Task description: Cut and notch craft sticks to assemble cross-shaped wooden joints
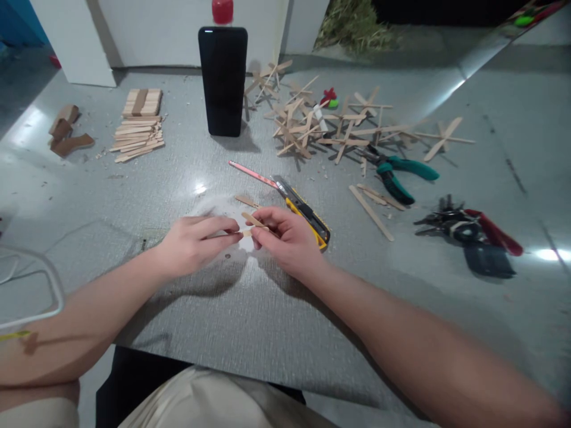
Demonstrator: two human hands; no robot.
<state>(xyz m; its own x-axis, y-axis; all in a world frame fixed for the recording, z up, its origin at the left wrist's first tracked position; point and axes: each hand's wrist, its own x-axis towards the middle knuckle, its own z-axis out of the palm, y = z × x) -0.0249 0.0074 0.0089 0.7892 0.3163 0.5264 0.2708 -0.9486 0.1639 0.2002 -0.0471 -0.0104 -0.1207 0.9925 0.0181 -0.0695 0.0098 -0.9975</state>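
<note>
Near the front middle of the table, my left hand (194, 245) and my right hand (288, 238) meet almost fingertip to fingertip. A wooden craft stick (253, 219) pokes out of the right fingers, which are pinched round it. A short pale wooden piece (247, 233) spans the small gap between both hands, and the left thumb and fingers close on its end. How the two pieces join is hidden by the fingers. Just right of the right hand lies a yellow and black utility knife (306, 211), its pink blade strip (252, 173) extended. A wood scrap (247, 201) sits just beyond the fingers.
A black phone (223, 83) stands upright before a red-capped bottle (222, 10). Stacked craft sticks (138, 138) lie at the left. Crossed-stick shapes (297, 128) crowd the back right. Green-handled pliers (395, 172), loose sticks (371, 212) and a key bunch (464, 229) are at right.
</note>
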